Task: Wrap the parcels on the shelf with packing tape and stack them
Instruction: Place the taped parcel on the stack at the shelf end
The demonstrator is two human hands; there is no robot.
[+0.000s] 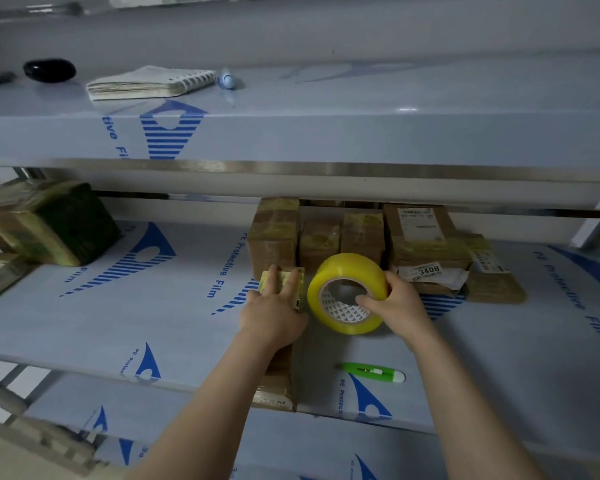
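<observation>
A long brown parcel (278, 382) lies on the middle shelf (174, 306), its near end at the shelf's front edge. My left hand (274, 313) lies flat on the parcel's far end, fingers straight over yellow tape there. My right hand (395, 303) grips a big yellow tape roll (347, 292), thumb inside the core, right beside the parcel. Several brown taped parcels (326, 237) stand behind, against the back.
A green utility knife (374, 373) lies near the front edge, right of the parcel. Taped parcels (45, 223) are piled at the left end. More labelled parcels (437, 258) lie at the right. The upper shelf holds a notebook (146, 83), a black object (49, 70) and a small bottle (227, 79).
</observation>
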